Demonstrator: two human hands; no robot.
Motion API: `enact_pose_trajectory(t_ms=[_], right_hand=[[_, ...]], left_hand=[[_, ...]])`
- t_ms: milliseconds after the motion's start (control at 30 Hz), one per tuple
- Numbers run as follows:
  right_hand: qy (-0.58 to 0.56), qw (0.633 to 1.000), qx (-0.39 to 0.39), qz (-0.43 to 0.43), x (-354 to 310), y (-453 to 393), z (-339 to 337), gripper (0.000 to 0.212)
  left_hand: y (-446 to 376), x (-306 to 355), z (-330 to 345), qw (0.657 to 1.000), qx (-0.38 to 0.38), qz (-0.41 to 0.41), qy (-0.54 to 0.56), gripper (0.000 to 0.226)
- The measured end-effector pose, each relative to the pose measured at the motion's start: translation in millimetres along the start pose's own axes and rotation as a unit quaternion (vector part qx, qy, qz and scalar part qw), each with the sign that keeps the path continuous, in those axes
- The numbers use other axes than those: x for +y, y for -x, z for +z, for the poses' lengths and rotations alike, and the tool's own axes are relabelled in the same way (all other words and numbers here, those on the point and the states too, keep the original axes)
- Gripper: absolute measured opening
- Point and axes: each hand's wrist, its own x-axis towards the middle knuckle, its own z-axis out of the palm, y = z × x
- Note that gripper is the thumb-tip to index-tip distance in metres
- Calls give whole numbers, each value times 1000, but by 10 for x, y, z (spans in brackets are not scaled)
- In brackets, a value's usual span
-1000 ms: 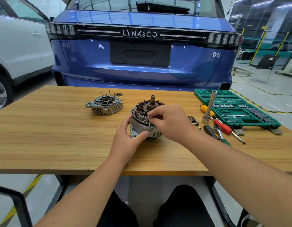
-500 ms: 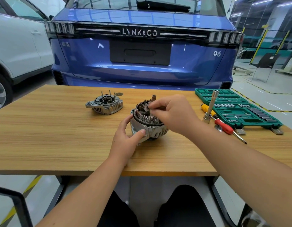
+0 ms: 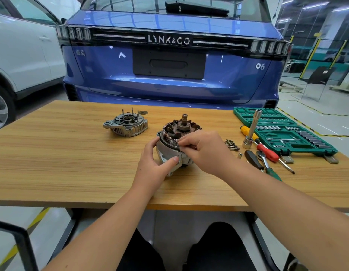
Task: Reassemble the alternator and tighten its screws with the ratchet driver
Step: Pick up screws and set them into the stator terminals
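Observation:
The open alternator body (image 3: 177, 132), with copper windings and its rotor shaft pointing up, stands mid-table. My left hand (image 3: 156, 163) grips its silver housing from the left, thumb across the front. My right hand (image 3: 204, 151) is over its near right rim, fingertips pinching at the winding edge; what they pinch is hidden. The separate alternator end cover (image 3: 126, 124) with upright studs lies to the left rear. Loose screws (image 3: 231, 144) lie to the right. A ratchet driver (image 3: 262, 160) lies further right among other tools.
A green socket set case (image 3: 283, 130) lies open at the right. A tall socket extension (image 3: 251, 130) stands upright by a yellow-handled screwdriver (image 3: 248, 132) and a red-handled one (image 3: 269, 153). A blue car (image 3: 169, 65) is just behind the table (image 3: 52, 163).
My right hand came down from the top of the rotor to the near right rim of the alternator. My left hand kept its grip on the housing.

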Motion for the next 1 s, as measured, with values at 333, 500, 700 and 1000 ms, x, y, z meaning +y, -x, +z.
enact_pose_trajectory(t_ms=[333, 500, 700, 1000], right_hand=[[-26, 999, 2, 30, 91, -30, 7, 19], [-14, 999, 13, 43, 63, -51, 34, 22], [2, 999, 5, 36, 59, -58, 38, 21], [-170, 981, -6, 93, 275, -8, -131, 27]], left_hand=[[-19, -14, -37, 999, -3, -32, 30, 68], [-25, -19, -46, 998, -5, -32, 45, 65], [-37, -27, -31, 998, -13, -28, 47, 74], [-49, -80, -23, 997, -27, -41, 55, 84]])
